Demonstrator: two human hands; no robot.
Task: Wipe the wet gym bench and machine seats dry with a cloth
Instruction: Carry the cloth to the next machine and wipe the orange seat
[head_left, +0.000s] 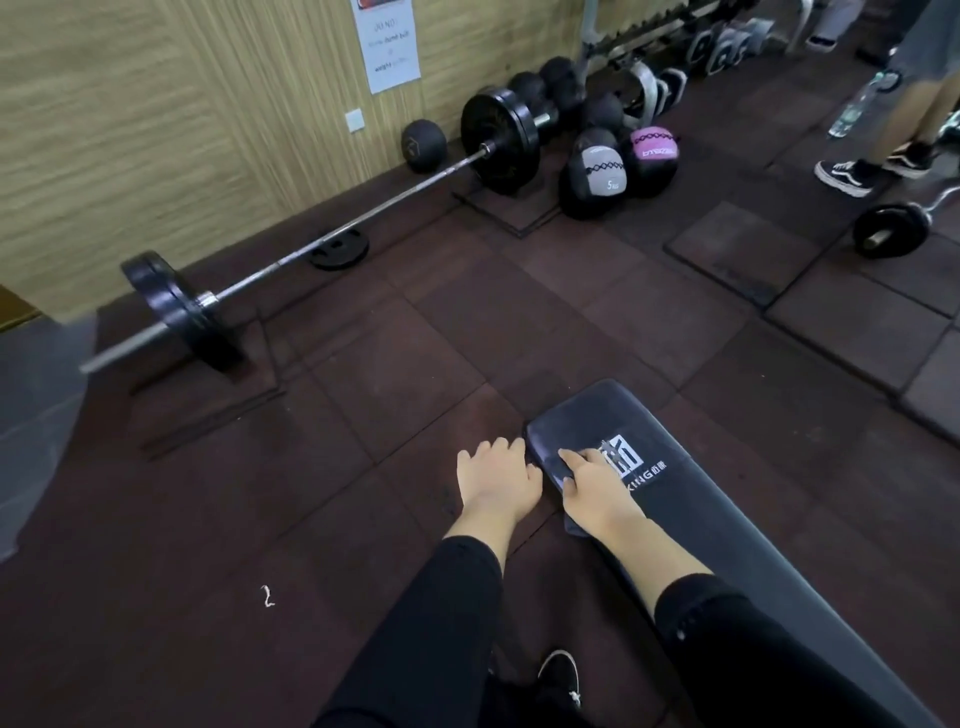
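The bench (737, 525) is taken as the landmark: a long black pad running from the lower right of the view up toward the middle, its rounded end the part farthest from the person. A dark cloth (551, 453) is spread flat over the left side of that end, covering the corner and reaching back along the left edge. The right hand (595, 488) is laid on the cloth, fingers fairly straight and slightly spread, palm down, beside the white logo (623, 457) printed on the pad; it appears to be pressed flat so that the cloth is pinned to the surface and can be dragged along it. The left hand (496, 480) is held at the left edge of the bench, just beside the cloth, with its fingers bent over the pad's side; whether the cloth's hem is pinched or the edge merely touched cannot be told. This hand is probably placed there to steady the cloth or the bench. No wet patches can be made out on the pad. The wipe is judged to be near its start, at the bench end. To the left of the bench a barbell (311, 249) is seen lying on the floor (363, 389) along the wall
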